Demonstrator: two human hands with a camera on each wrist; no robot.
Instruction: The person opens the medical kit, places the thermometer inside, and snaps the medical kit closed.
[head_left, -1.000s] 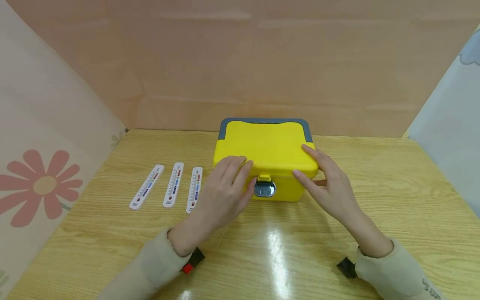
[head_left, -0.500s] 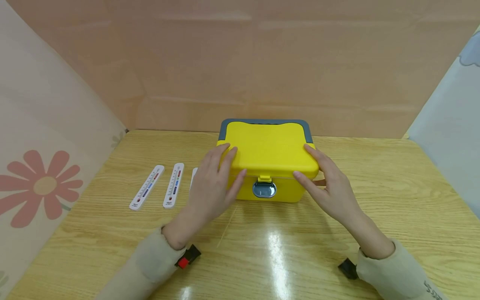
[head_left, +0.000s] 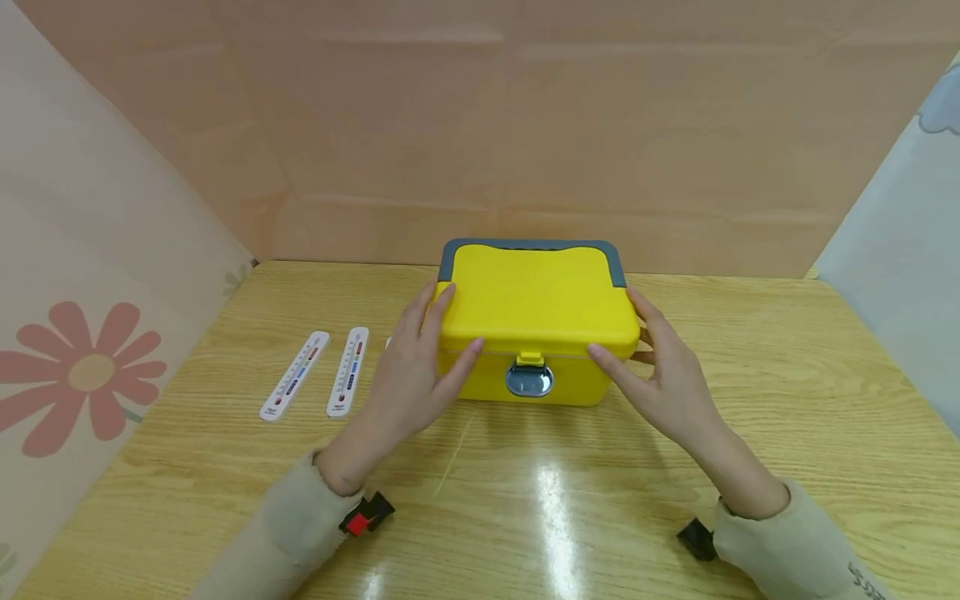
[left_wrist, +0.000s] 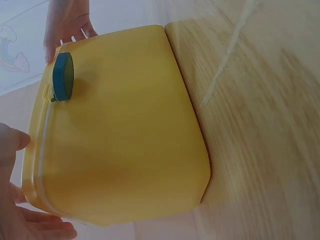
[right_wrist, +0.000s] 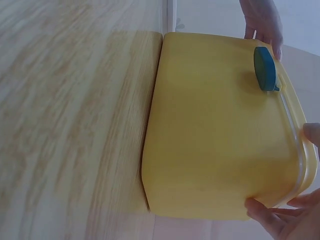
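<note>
A yellow box with a grey back rim and a round front latch stands mid-table, lid down. My left hand lies against its left side, fingers straight, thumb on the lid's front edge. My right hand mirrors it on the right side, thumb at the front right corner. The left wrist view shows the box close up, with my left thumb at the lid seam. In the right wrist view my right fingers touch the box near the lid.
Two white thermometers lie left of the box on the wooden table. A third is almost hidden behind my left hand. Paper-covered walls close the table at the back and both sides.
My left hand slid from the front latch area to the box's left side, covering the third thermometer. My right fingers moved off the lid top onto the right side.
</note>
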